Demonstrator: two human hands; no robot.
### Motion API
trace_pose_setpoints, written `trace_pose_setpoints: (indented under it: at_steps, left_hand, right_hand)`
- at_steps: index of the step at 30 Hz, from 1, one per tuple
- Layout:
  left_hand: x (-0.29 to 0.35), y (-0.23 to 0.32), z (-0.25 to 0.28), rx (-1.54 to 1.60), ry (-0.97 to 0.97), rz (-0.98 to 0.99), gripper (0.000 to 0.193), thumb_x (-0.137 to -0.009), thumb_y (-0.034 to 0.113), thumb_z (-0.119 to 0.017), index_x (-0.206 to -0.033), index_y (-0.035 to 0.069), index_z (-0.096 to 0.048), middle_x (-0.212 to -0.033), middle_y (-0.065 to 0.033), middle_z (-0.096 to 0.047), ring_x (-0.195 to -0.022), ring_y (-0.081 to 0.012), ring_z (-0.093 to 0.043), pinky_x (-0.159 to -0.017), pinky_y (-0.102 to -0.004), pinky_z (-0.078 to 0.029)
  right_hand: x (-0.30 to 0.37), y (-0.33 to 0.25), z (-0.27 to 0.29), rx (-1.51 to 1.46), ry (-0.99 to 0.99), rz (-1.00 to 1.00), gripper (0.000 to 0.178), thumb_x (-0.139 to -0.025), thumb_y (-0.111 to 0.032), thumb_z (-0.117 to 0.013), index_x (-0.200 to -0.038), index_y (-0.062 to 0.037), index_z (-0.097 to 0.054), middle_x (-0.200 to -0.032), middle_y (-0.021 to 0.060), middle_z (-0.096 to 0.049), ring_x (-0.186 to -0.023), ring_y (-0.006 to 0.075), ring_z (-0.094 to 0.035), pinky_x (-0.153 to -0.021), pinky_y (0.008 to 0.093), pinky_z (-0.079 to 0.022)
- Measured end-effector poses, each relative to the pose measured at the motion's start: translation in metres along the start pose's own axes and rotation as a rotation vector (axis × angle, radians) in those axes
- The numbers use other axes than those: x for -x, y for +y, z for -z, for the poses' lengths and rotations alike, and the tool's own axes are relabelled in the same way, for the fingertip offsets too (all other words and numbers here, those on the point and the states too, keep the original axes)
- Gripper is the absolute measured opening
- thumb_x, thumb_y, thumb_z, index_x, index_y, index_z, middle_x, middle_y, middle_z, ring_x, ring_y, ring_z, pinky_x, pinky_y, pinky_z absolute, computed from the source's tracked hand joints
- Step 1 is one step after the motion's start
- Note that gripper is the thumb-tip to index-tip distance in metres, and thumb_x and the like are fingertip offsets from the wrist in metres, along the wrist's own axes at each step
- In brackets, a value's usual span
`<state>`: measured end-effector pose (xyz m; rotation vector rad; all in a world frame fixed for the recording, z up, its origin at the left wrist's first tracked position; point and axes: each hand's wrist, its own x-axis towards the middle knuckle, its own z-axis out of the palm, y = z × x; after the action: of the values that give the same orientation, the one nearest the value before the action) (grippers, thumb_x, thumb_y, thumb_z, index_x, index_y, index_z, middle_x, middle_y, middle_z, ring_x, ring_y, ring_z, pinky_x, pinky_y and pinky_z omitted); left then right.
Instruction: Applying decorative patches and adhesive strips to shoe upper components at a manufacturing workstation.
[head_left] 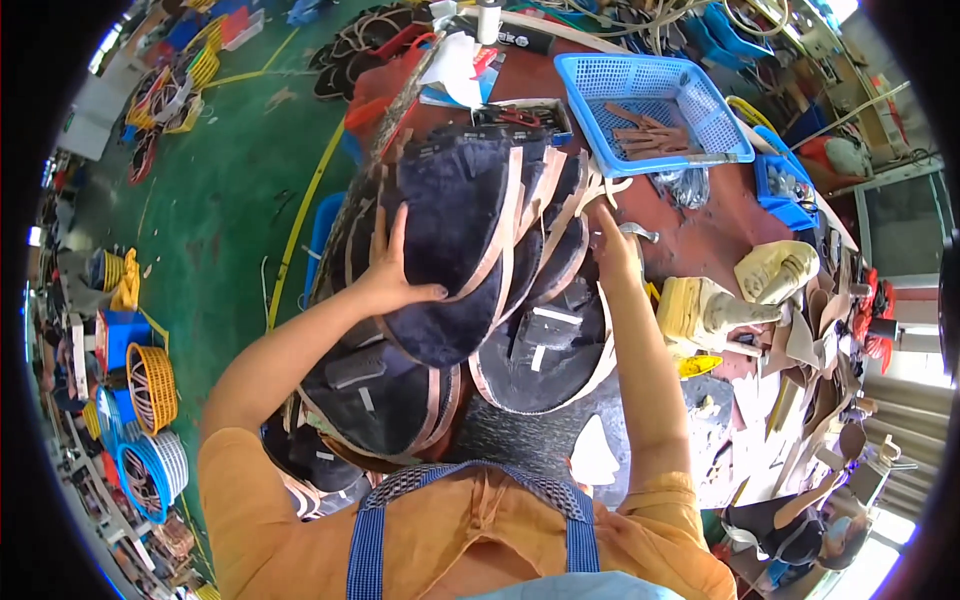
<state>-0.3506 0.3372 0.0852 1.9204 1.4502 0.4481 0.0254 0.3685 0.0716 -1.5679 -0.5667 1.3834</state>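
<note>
A dark, plush-looking oval panel (450, 225) with pale tan edging lies on top of a stack in front of me. My left hand (393, 275) is open on its left edge, thumb and fingers spread. My right hand (613, 240) is beside the right side of the stack, next to some cream strips (598, 188); its visible fingers look stretched out, but some are hidden. Closer to me lie more dark panels, one at the right (540, 350) and one at the left (375, 400), each with a dark patch and small white strips.
A blue plastic basket (735, 150) with brown strips stands beyond my right hand. Farther right are yellowish blocks (690, 310), a small blue bin (785, 190) and leather-like scraps (800, 340). Green floor (225, 200) lies left of the bench. A person (800, 530) is at the lower right.
</note>
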Motion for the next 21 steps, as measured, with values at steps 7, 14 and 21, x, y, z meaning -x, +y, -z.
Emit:
trace_pose_setpoints:
  at_steps: [7, 14, 21]
  left_hand:
    - [-0.006, 0.003, 0.011, 0.531, -0.025, 0.266, 0.111, -0.082, 0.052, -0.075, -0.159, 0.018, -0.002, -0.159, -0.0284, 0.014, -0.15, -0.0381, 0.011, -0.119, -0.0485, -0.011]
    - [-0.023, -0.006, 0.004, 0.689, 0.101, 0.375, 0.101, -0.086, 0.046, -0.072, -0.159, 0.017, -0.009, -0.163, -0.0217, 0.003, -0.151, -0.0299, 0.015, -0.12, -0.0459, -0.008]
    - [-0.005, -0.011, 0.017, 0.938, 0.169, 0.319, 0.091, -0.088, 0.008, -0.066, -0.159, 0.011, -0.01, -0.161, -0.0159, -0.017, -0.147, -0.0253, -0.021, -0.119, -0.036, -0.019]
  right_hand:
    - [-0.058, 0.032, -0.018, -0.381, -0.284, -0.37, 0.083, -0.088, -0.079, -0.04, -0.124, -0.0077, -0.063, -0.11, 0.0112, -0.069, -0.095, 0.0261, -0.065, -0.088, 0.0423, -0.052]
    - [-0.049, 0.031, -0.07, -0.552, -0.447, -0.296, 0.065, -0.099, -0.059, -0.042, -0.14, -0.0098, -0.052, -0.133, 0.0104, -0.061, -0.119, 0.0294, -0.06, -0.106, 0.0454, -0.045]
    - [-0.009, -0.019, -0.109, -0.146, -0.582, 0.126, 0.062, -0.096, -0.036, -0.063, -0.141, 0.0012, -0.044, -0.129, 0.0092, -0.06, -0.114, 0.0199, -0.058, -0.095, 0.0332, -0.047]
